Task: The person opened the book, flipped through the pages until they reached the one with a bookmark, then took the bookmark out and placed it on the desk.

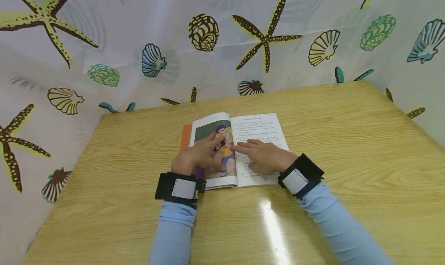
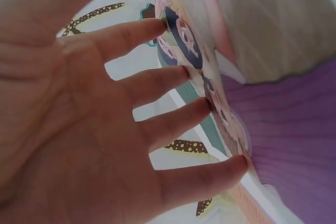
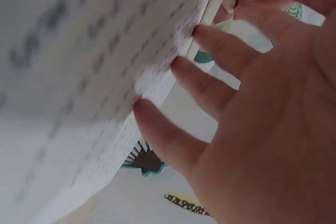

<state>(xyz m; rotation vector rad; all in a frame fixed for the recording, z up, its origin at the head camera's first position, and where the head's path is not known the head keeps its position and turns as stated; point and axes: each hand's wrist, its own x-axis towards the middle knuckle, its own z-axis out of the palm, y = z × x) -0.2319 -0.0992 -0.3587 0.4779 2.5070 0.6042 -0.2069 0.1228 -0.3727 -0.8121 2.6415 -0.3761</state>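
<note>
An open book (image 1: 257, 126) lies on the wooden table, a coloured picture on its left page and lines of print on its right page. My left hand (image 1: 199, 155) is spread over the picture page. In the left wrist view the fingertips (image 2: 239, 163) of that hand touch the paper, fingers apart and fairly straight. My right hand (image 1: 265, 155) lies over the printed page, its fingers pointing toward the fold. Seen from the right wrist, its fingertips (image 3: 144, 109) meet the printed page (image 3: 79, 108). Neither hand grips anything.
The wooden table (image 1: 121, 172) extends on all sides of the book. An orange edge (image 1: 185, 135) shows beyond the book's left page. A white cloth (image 1: 208, 72) printed with starfish and shells hangs behind the table and along its sides.
</note>
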